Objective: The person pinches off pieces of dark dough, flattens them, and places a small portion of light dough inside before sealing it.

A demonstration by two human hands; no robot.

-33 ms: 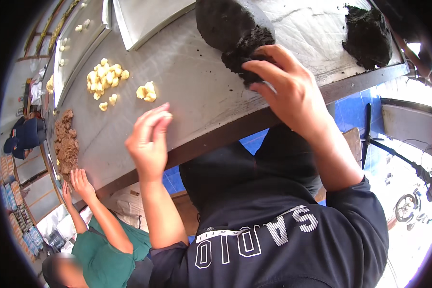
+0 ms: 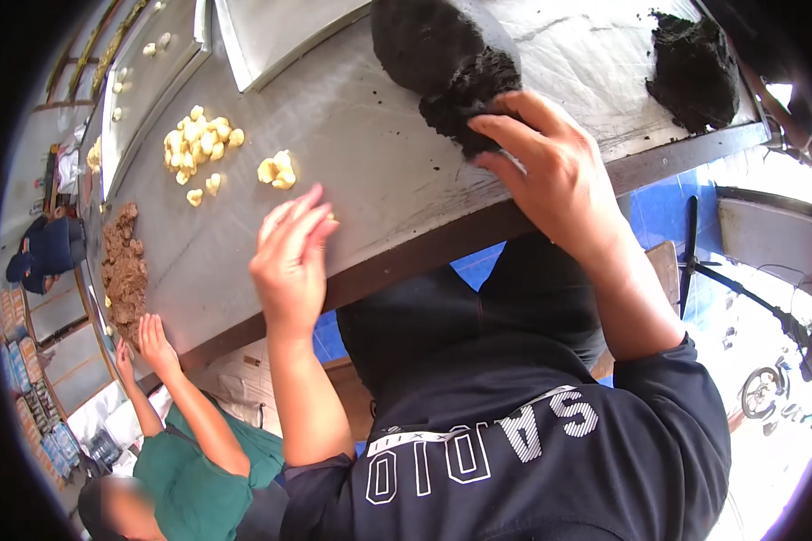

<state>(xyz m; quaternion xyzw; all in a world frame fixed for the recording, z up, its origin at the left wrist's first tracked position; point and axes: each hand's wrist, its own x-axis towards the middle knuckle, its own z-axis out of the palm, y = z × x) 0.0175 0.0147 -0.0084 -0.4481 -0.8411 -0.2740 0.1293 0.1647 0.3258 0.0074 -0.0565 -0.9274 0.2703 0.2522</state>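
Observation:
A large mound of black dough (image 2: pixel 442 45) lies at the far edge of view, with a crumbly torn side facing me. My right hand (image 2: pixel 555 167) is closed on that crumbly side, its fingers and thumb pinching the dough; part of the grip is hidden behind the fingers. Above the table's near edge, my left hand (image 2: pixel 293 257) is raised with its fingers together. A small pale yellow piece (image 2: pixel 332 216) shows at those fingertips, mostly covered. Just beyond are a small cluster of pale yellow pieces (image 2: pixel 278 169) and a larger heap of the same (image 2: pixel 198 144).
Another black dough lump (image 2: pixel 692 72) sits at the right end of the metal table (image 2: pixel 370 203). Metal trays (image 2: pixel 275 36) stand at the far left, one with pale pieces. A co-worker in green (image 2: pixel 203 478) has hands beside brown dough (image 2: pixel 124 270).
My left hand has shifted a little to the right, its fingers closer together. The right hand has moved slightly right and stays on the black dough.

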